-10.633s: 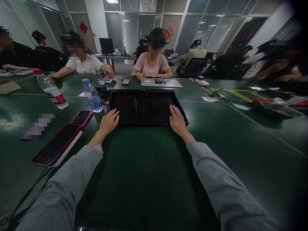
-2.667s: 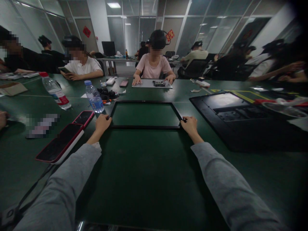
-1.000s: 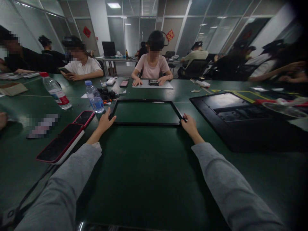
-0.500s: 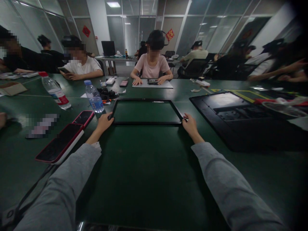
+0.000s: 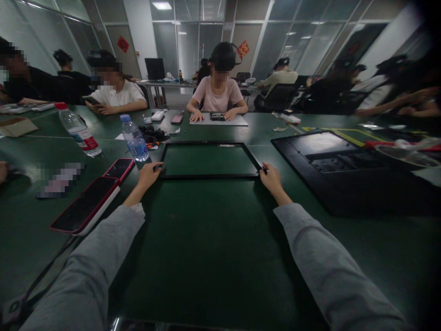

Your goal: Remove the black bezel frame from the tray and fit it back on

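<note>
A thin black rectangular frame lies on the green table, and the tabletop shows through its opening. At its near left corner my left hand grips the side between thumb and fingers. The near right corner is pinched by my right hand. Both forearms are in grey sleeves, stretched forward on either side.
Left stand two bottles, one red-capped and one blue-capped, beside red-edged phones. At right lies a large black panel near a metal bowl. Across the table sits a person with a grey mat.
My left hand has shifted very slightly left, and its index finger lies straighter along the frame. The frame has barely moved.
</note>
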Demonstrator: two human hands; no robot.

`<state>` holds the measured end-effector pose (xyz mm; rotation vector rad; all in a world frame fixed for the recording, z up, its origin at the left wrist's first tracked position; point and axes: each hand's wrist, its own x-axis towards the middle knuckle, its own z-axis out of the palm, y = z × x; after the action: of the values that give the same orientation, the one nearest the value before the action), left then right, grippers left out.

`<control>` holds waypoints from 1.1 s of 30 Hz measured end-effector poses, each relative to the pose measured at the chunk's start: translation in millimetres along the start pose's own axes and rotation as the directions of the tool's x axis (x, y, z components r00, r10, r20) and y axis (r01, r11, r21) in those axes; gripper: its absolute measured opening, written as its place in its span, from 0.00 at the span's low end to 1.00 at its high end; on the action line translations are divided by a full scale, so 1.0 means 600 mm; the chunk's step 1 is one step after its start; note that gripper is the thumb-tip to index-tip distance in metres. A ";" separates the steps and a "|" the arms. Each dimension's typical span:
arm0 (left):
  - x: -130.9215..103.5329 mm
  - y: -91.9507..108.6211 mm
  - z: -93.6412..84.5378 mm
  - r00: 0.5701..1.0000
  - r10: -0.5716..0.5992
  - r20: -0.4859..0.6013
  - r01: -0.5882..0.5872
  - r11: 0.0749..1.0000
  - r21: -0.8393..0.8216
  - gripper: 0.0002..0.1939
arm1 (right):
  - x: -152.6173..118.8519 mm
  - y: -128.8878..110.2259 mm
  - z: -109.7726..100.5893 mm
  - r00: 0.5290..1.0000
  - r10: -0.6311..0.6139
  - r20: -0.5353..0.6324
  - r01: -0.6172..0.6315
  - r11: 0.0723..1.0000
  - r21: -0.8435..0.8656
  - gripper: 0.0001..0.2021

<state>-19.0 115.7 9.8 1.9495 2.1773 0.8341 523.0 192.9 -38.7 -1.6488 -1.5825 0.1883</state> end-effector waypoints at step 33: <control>-0.019 0.029 -0.004 0.999 0.004 -0.045 0.008 0.965 0.264 0.20 | -0.009 -0.022 -0.008 0.996 -0.059 0.070 0.070 0.981 -0.178 0.23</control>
<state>-2.5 104.4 16.7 2.0609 2.4262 0.6198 514.9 184.2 -29.5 -1.7413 -1.7425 0.0660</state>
